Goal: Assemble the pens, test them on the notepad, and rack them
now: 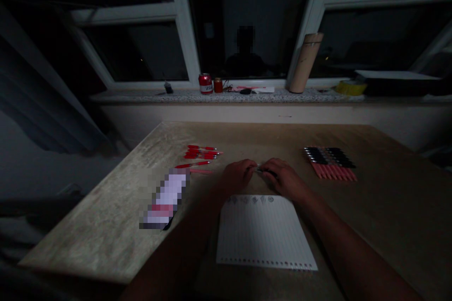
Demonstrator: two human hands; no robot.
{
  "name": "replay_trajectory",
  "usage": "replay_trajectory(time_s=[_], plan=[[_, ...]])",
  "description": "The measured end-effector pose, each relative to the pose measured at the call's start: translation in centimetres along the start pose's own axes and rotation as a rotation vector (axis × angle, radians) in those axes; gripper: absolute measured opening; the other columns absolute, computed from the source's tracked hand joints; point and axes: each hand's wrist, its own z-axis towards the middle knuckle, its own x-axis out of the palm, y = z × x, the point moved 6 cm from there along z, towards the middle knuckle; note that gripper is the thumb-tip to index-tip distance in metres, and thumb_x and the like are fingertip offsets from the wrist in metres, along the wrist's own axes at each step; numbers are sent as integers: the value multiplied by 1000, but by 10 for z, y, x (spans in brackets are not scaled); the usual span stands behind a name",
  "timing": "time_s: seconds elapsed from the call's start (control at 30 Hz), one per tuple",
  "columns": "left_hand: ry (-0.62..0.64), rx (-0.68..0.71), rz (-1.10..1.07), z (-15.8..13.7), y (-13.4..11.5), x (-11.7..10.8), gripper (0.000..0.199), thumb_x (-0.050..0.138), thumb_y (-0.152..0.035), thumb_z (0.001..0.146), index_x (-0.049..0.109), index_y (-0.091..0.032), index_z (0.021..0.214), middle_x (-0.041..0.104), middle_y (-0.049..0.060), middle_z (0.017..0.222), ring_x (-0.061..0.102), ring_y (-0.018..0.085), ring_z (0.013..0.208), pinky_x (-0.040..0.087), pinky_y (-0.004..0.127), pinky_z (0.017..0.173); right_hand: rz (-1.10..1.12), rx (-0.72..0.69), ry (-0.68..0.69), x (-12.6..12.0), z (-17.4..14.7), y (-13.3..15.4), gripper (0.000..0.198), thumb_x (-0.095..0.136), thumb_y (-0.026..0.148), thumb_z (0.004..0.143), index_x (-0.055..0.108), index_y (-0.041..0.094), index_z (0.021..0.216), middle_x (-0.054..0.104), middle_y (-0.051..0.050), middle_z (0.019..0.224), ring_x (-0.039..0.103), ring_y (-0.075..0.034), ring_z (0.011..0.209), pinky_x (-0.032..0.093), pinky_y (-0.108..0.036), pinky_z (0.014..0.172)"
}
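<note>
Above the notepad's far edge, my two hands meet over a black pen [270, 172] with a silvery end. My right hand [282, 175] is closed around the dark barrel. The fingers of my left hand [238, 175] are pinched at the silvery end, and part of the pen is hidden by the fingers. Just below lies a lined spiral notepad [263, 230] with a row of small drawn marks along its far edge. Red pens [200, 154] lie loosely to the left of my hands. A neat row of black pens [328, 157] and pinkish sticks [334, 172] lies to the right.
A phone-like object [167, 197], blurred out, lies on the table [95, 211] at left. On the windowsill [141, 96] stand a red can [205, 83], a smaller red can [218, 85], a tall cardboard-coloured tube [306, 63] and a yellow tape roll [350, 87].
</note>
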Motion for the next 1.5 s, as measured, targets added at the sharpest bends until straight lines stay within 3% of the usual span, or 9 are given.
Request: replay_trajectory(time_s=[0.27, 0.57, 0.73, 0.93, 1.13, 1.3, 1.5], plan=[[-111, 12, -36, 0, -3, -8, 23, 43, -25, 88, 57, -17, 106, 66, 6, 98, 61, 14, 87, 46, 25, 80, 207, 45, -141, -4, -1, -1, 17, 46, 27, 89, 58, 18, 97, 59, -7, 87, 56, -18, 82, 43, -31, 76], [-64, -22, -51, 1, -5, -10, 24, 46, -26, 86, 57, -17, 105, 67, 5, 96, 62, 14, 83, 46, 24, 78, 406, 193, -241, 0, -4, -10, 16, 49, 32, 87, 56, 19, 93, 60, -4, 83, 56, -17, 78, 44, -29, 71], [9, -79, -135, 1, -9, -7, 29, 58, -29, 77, 57, -20, 105, 69, 1, 93, 60, 11, 66, 46, 22, 68, 445, 159, -254, 2, -2, -6, 14, 52, 31, 86, 57, 19, 91, 60, -4, 83, 56, -16, 77, 44, -29, 72], [22, -122, -189, 1, -3, -4, 30, 63, -33, 75, 58, -21, 101, 70, -1, 90, 59, 9, 61, 44, 21, 62, 459, 114, -265, 3, 0, 1, 14, 59, 31, 82, 62, 20, 89, 63, -4, 83, 59, -16, 78, 47, -29, 73], [-3, -122, -210, 1, -2, -4, 23, 62, -28, 75, 59, -20, 97, 70, -1, 85, 60, 9, 64, 44, 20, 64, 402, 121, -260, -2, 0, -3, 22, 60, 33, 81, 63, 20, 99, 67, -6, 89, 62, -17, 79, 48, -30, 75], [-83, -114, -171, 2, 3, -9, 24, 62, -26, 74, 60, -19, 97, 68, 0, 81, 57, 9, 62, 44, 20, 63, 206, 124, -319, -15, -2, -19, 24, 54, 34, 84, 64, 19, 100, 67, -8, 92, 62, -19, 82, 48, -33, 77], [-125, -118, -134, 1, 3, -15, 21, 61, -23, 73, 60, -17, 93, 65, 1, 81, 54, 9, 61, 43, 20, 62, -14, 180, -216, -10, -3, -43, 22, 51, 29, 85, 67, 18, 95, 67, -10, 91, 62, -22, 85, 47, -37, 80]])
